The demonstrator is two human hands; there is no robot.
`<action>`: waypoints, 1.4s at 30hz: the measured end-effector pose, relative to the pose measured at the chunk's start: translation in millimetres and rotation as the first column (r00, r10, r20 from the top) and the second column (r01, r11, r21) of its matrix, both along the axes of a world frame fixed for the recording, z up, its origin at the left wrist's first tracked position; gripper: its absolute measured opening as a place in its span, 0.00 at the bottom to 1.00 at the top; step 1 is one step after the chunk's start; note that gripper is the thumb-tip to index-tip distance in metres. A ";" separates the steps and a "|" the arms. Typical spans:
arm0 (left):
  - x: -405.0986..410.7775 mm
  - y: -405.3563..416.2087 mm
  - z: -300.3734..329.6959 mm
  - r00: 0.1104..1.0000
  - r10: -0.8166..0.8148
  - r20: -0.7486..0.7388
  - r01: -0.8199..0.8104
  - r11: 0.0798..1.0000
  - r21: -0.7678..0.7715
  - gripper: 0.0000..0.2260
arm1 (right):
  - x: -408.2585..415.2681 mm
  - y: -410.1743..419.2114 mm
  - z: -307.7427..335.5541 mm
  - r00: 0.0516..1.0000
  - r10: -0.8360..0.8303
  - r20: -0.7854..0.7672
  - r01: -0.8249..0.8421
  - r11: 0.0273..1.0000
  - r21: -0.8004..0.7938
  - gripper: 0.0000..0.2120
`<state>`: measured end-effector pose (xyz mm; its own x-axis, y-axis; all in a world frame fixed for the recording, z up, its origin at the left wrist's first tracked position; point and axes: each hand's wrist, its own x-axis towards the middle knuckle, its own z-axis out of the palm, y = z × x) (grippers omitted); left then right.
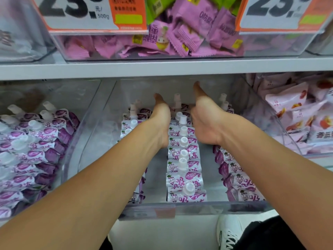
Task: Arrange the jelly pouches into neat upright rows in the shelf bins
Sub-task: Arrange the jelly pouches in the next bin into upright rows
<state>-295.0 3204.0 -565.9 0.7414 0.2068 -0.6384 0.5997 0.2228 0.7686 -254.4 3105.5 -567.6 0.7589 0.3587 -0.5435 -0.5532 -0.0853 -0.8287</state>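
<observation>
Hands [207,121] flank middle pouch row [183,159].

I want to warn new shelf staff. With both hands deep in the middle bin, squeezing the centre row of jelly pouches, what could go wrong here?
1. The left hand and right hand flank the centre row; squeezing could topple pouches into the bare gaps beside it.
2. The right forearm lies over the right row and might knock it askew.

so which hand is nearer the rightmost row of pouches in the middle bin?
Right. The right hand sits between the middle row and the rightmost row, just beside the latter. The left hand is beyond the middle row, on its left side.
</observation>
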 end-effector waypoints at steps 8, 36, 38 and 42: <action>-12.8 1.0 4.0 0.996 -0.001 0.094 -0.001 1.000 0.020 0.42 | -11.1 -0.5 9.9 0.997 0.016 0.077 -0.010 0.997 -0.080 0.55; -89.0 5.5 -0.2 0.974 -0.216 -0.071 0.194 0.952 -0.236 0.50 | -110.8 -45.5 37.7 0.950 0.243 -0.197 -0.257 0.965 -0.046 0.43; -90.9 0.8 -15.6 0.988 -0.143 -0.054 0.125 0.961 -0.247 0.55 | -118.6 -46.5 36.5 0.941 0.266 -0.208 -0.274 0.962 -0.008 0.43; -94.8 -2.1 -13.9 0.987 -0.158 -0.006 0.147 0.933 -0.329 0.54 | -121.5 -43.3 35.0 0.929 0.305 -0.208 -0.302 0.952 0.048 0.44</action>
<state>-389.9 3201.9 -579.8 0.7256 -0.1311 -0.6755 0.6694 0.3621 0.6487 -375.9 3062.2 -532.6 0.4812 0.5634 -0.6716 -0.6649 -0.2648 -0.6985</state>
